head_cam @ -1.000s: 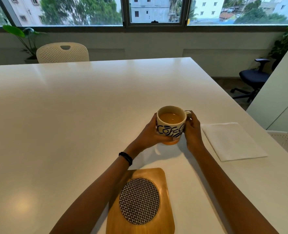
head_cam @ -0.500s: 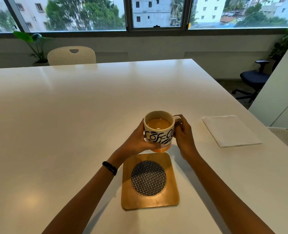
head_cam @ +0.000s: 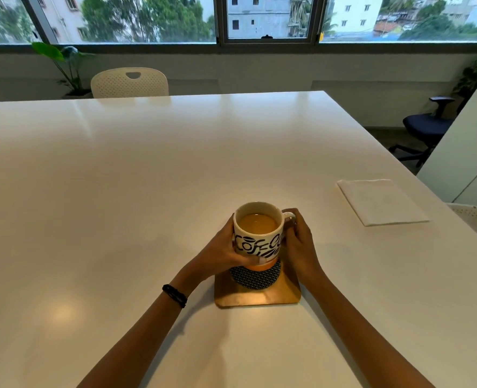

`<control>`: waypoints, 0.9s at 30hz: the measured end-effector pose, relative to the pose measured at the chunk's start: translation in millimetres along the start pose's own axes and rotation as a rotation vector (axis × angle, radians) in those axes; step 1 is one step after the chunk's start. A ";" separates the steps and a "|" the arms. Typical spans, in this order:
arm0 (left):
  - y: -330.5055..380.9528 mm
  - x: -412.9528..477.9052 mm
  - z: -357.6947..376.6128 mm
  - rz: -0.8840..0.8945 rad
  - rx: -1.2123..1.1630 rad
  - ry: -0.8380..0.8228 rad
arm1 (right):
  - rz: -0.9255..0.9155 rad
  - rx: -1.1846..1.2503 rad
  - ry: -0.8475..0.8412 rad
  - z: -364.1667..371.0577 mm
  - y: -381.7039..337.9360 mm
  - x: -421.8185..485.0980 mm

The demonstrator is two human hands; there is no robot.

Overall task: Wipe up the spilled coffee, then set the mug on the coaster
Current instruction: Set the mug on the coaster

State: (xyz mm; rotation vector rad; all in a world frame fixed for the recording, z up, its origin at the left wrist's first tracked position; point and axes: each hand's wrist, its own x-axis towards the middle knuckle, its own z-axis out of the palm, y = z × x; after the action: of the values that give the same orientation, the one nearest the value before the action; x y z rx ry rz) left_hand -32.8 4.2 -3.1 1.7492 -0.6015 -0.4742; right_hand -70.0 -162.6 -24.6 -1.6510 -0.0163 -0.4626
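The mug (head_cam: 258,233) stands upright over the coaster (head_cam: 257,289), its long axis vertical and its mouth open to my camera, with the handle pointing toward the right edge of the counter (head_cam: 119,191). I see tan coffee inside, well below the rim. Its orange base meets the coaster's dark woven disc, though I cannot tell whether it is fully set down or just above it. The left hand (head_cam: 220,254) wraps the mug's left side, thumb pressed across the printed front near the base; the right hand (head_cam: 299,245) closes on the handle side, fingers curled around the handle. So each grip is pressed onto the mug, one either side.

The coaster (a wooden square with rounded corners) sits nearer the near edge of the counter than the far one, right of the middle. A folded white napkin (head_cam: 381,201) lies flat close to the right edge, well apart from the mug. Toward the left edge and the far edge I see broad bare white surface. A black wristband (head_cam: 175,296) circles the left wrist. A white chair (head_cam: 129,82) stands beyond the far edge.
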 end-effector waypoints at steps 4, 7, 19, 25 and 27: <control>-4.2 -5.6 2.3 -0.005 0.017 0.009 | 0.029 0.042 -0.017 1.8 -2.1 -8.4; -5.1 -8.1 3.5 -0.009 0.017 0.008 | 0.036 0.074 -0.025 2.2 -4.3 -13.0; -10.6 -13.5 3.0 -0.050 0.092 -0.002 | 0.078 0.091 -0.059 0.1 -5.4 -18.8; -7.5 -12.8 -3.0 -0.057 0.096 -0.068 | 0.215 0.243 -0.359 -21.4 -11.0 -10.8; -5.5 -12.1 -13.2 -0.059 0.117 -0.182 | 0.204 0.203 -0.525 -35.2 -18.6 -2.5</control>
State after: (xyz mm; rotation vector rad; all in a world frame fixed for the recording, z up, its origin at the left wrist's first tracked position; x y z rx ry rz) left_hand -33.6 22.9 -5.1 1.8512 -0.7194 -0.6555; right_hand -87.6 -192.9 -5.5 -1.5129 -0.2728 0.1323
